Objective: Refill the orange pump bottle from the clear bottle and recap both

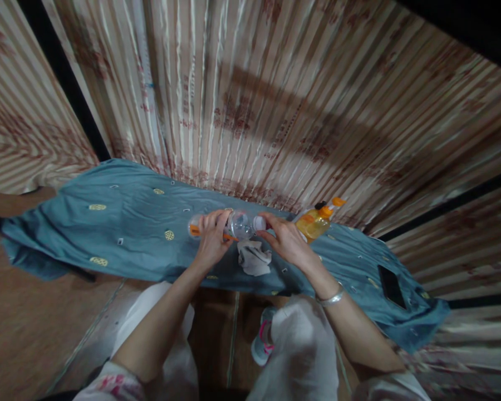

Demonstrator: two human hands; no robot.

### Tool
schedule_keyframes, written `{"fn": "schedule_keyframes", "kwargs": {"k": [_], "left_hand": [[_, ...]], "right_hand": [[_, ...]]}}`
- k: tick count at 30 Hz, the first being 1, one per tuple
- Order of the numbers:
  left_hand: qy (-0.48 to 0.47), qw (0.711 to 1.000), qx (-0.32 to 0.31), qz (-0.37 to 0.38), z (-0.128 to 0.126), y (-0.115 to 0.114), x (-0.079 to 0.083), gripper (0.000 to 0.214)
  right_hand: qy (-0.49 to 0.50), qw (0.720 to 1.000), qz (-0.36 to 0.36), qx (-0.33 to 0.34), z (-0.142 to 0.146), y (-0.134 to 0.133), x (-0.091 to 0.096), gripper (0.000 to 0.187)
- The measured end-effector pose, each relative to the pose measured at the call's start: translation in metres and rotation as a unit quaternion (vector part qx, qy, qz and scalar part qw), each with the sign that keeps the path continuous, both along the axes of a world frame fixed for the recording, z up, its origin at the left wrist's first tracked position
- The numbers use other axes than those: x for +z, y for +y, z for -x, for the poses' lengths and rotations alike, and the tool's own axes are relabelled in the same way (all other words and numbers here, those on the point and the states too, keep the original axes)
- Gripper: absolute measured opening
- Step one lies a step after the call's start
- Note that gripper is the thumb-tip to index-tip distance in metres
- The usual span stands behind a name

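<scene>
A clear plastic bottle (241,225) with an orange label lies sideways in the air above the cloth, its white cap (259,223) pointing right. Wrapped around the bottle's body is my left hand (214,231). The fingers of my right hand (284,236) close on the cap at the bottle's neck. Just below the bottle, a crumpled pale grey cloth (254,258) rests on the blue-green tablecloth (137,234). Behind my right hand stands a bottle of yellow liquid (313,224) with an orange top, partly hidden by the hand.
A black phone (392,285) lies toward the right end of the covered table. Pleated patterned curtains (242,122) hang directly behind it. Dark metal poles (62,72) frame both sides. My knees and one shoe (262,342) are below the front edge.
</scene>
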State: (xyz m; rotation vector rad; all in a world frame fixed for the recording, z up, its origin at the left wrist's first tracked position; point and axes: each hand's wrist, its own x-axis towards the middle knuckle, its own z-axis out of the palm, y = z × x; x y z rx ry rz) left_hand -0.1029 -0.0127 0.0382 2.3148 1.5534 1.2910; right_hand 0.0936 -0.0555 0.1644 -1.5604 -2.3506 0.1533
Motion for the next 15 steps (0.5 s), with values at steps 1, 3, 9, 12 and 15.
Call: {"fn": "schedule_keyframes", "kwargs": {"k": [1, 3, 9, 12, 15], "left_hand": [[-0.001, 1.000, 0.000, -0.002, 0.000, 0.000, 0.000, 0.065], [-0.001, 1.000, -0.002, -0.003, 0.000, -0.001, 0.000, 0.064], [-0.001, 1.000, -0.012, -0.002, 0.000, -0.001, 0.000, 0.065], [-0.003, 1.000, -0.006, -0.005, 0.000, 0.000, 0.000, 0.064], [-0.006, 1.000, -0.002, -0.008, -0.001, 0.000, -0.001, 0.064]], "right_hand": [[-0.008, 1.000, 0.006, 0.001, 0.000, 0.000, 0.002, 0.041], [-0.027, 0.999, 0.019, 0.003, 0.001, 0.000, 0.005, 0.039], [-0.071, 0.997, 0.032, -0.007, 0.005, 0.000, 0.012, 0.033], [-0.092, 0.995, 0.036, -0.016, 0.007, -0.001, 0.013, 0.031], [-0.102, 0.994, 0.041, -0.028, 0.008, -0.001, 0.014, 0.030]]}}
